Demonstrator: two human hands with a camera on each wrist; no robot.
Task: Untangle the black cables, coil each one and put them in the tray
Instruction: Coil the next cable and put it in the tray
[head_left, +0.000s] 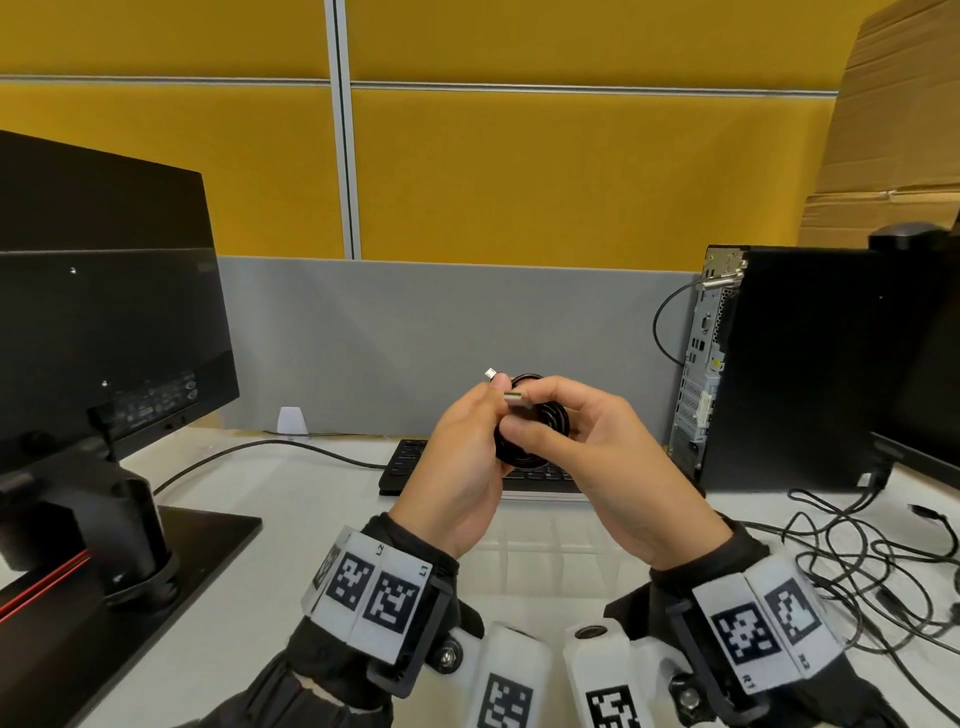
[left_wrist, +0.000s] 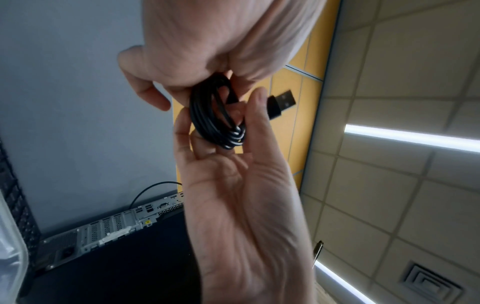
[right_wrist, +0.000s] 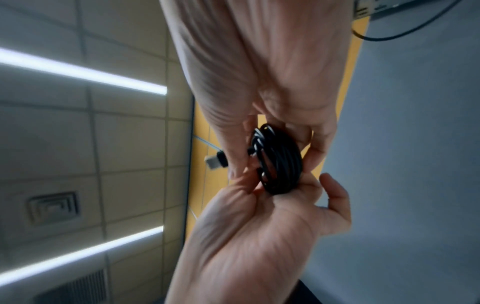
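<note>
A black cable wound into a small tight coil is held up above the desk between both hands. My left hand pinches the coil between thumb and fingers. The silver USB plug sticks out past the thumb. My right hand grips the other side of the coil with curled fingers. A small connector tip pokes up above the left fingers. A loose tangle of black cables lies on the white desk at the right. A clear tray shows faintly on the desk under my hands.
A black monitor on its stand fills the left. Behind my hands lies a black keyboard. A desktop tower stands at the right, with a second screen beside it. A grey partition closes off the back.
</note>
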